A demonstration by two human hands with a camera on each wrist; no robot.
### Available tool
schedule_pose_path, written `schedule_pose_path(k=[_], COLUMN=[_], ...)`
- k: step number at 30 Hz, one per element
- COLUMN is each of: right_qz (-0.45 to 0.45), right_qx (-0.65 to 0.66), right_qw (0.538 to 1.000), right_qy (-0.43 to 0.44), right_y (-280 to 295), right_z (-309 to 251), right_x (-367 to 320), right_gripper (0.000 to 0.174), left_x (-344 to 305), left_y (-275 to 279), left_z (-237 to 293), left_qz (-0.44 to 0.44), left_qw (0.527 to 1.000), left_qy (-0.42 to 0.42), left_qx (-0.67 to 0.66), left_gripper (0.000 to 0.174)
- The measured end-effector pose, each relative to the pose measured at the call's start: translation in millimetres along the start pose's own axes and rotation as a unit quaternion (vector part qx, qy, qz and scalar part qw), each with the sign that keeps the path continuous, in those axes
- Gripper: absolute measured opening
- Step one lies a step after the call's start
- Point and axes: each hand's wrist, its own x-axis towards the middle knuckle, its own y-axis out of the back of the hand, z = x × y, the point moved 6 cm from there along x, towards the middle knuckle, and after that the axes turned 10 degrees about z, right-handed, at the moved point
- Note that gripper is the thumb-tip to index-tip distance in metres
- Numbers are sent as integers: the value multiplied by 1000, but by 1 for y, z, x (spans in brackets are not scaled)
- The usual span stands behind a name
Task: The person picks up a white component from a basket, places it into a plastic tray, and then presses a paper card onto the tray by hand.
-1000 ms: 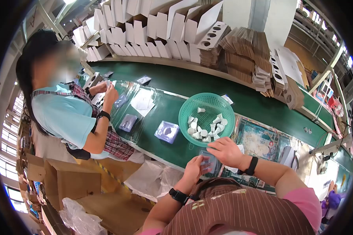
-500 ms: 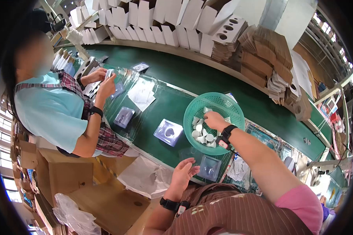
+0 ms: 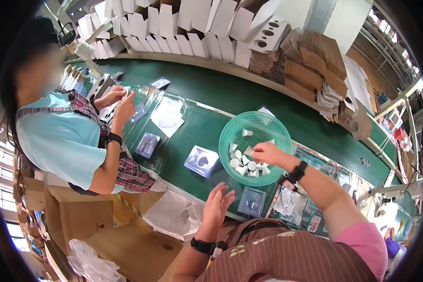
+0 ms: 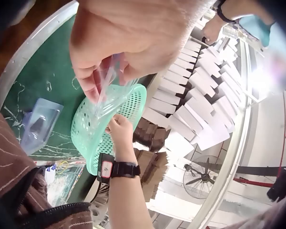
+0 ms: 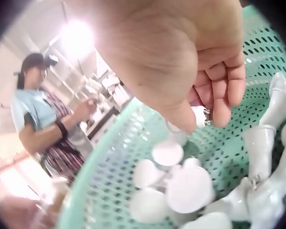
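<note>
My right hand is inside the green plastic basket, over several white spotlight bulbs. Its thumb and fingers pinch one white bulb, whose two metal pins stick out toward the fingertips. My left hand hovers left of the basket, over the bench's near edge. Between its thumb and fingers is a thin clear plastic piece, best seen in the left wrist view. Below the basket lies a clear blister tray on the green bench.
A stack of clear blister trays sits left of the basket, with white papers beyond. Another person works at the left. Folded white boxes and brown cardboard inserts line the back shelf. Open cartons stand lower left.
My hands were together over clear plastic at the bench edge; the right has since gone into the basket and drawn slightly back with a bulb. The left has shifted left.
</note>
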Motion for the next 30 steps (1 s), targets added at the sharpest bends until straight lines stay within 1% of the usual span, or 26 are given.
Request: schedule_pose_path(k=[1,2,3,4,5,6,7,9,10,11,14,16,17,19,21,23,24,25,26,27,28,29,30], right_qz=[3,-43,-88,-85,-103,-120,-117,-144,-126,-124,-126,-166,-167,-193,-176,-153,-154,-134,-111,-110,-12,86,89], right_qx=[3,225,435,441,494,545,551,610,613,617,629,676,677,704,697,622,622,532,434,434,296,148,147], right_qw=[1000,969,877,874,837,796,794,734,729,727,720,664,662,632,638,711,711,794,865,864,932,968,967], right_qy=[0,-95,-183,-185,-211,-233,-231,-261,-280,-277,-263,-274,-275,-259,-277,-291,-289,-261,-228,-229,-209,-184,-190], right_y=[0,-11,-22,-25,-31,-38,-42,-52,-54,-54,-53,-60,-63,-66,-69,-71,-67,-58,-47,-36,-12,11,14], right_z=[-1,5,7,7,6,5,10,12,14,13,14,16,21,25,32,46,49,57,67,76,96,112,133], right_x=[-17,-37,-57,-73,-88,-101,-109,-126,-133,-140,-152,-160,-161,-164,-166,-166,-169,-172,-175,-176,-174,-176,-177], right_gripper=[18,19,19,19,19,19,19,19,21,21,23,27,27,30,32,34,34,34,35,35,37,40,40], left_x=[2,3,3,-1,-5,-7,-9,-15,-19,-24,-33,-36,-38,-40,-41,-40,-36,-34,-34,-33,-32,-32,-32], left_y=[-11,-21,-34,-49,-61,-69,-77,-86,-90,-95,-100,-99,-99,-100,-100,-100,-98,-95,-95,-93,-90,-88,-85], left_z=[1,2,1,2,0,-5,-9,-16,-20,-24,-30,-38,-39,-43,-47,-52,-56,-59,-60,-60,-62,-63,-64], left_qz=[-10,-19,-21,-44,-67,-68,-82,-101,-131,-160,-168,-168,-168,-167,-162,-158,-140,-122,-123,-114,-105,-106,-104], left_qw=[1000,999,999,998,996,996,994,992,989,985,984,984,984,984,985,986,988,990,990,993,994,994,994], left_qy=[-16,-32,-30,-49,-67,-64,-72,-79,-69,-61,-55,-51,-56,-59,-58,-58,-58,-57,-56,-39,-22,-18,-16], left_qx=[2,6,11,4,-4,3,-2,1,7,12,18,25,21,17,14,9,20,33,35,11,-14,-16,-3], left_gripper=[38,41,41,41,41,41,40,39,38,37,36,36,35,35,34,32,31,30,30,28,27,27,27])
